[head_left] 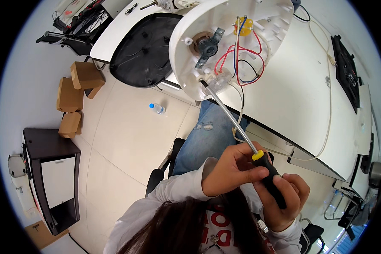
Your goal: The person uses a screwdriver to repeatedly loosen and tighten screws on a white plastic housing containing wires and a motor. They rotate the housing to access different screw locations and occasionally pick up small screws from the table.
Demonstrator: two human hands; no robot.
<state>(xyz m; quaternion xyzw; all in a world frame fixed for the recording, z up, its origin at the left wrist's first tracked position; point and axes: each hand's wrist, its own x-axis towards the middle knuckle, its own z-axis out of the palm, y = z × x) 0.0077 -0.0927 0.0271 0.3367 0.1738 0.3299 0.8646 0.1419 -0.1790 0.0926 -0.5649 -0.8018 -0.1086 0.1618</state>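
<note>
Screwdriver (241,131): I see a long steel shaft with a black handle and yellow collar, slanting from lower right up to upper left.
Tip: I've got it planted against a small fitting at the lower rim of the white appliance base (224,38).
Base: round white plastic shell, tilted up on edge on the white table, its open inside facing me.
Inside: red, blue and black wires looping from a yellow connector; grey metal bracket on a brown hub at centre.
</note>
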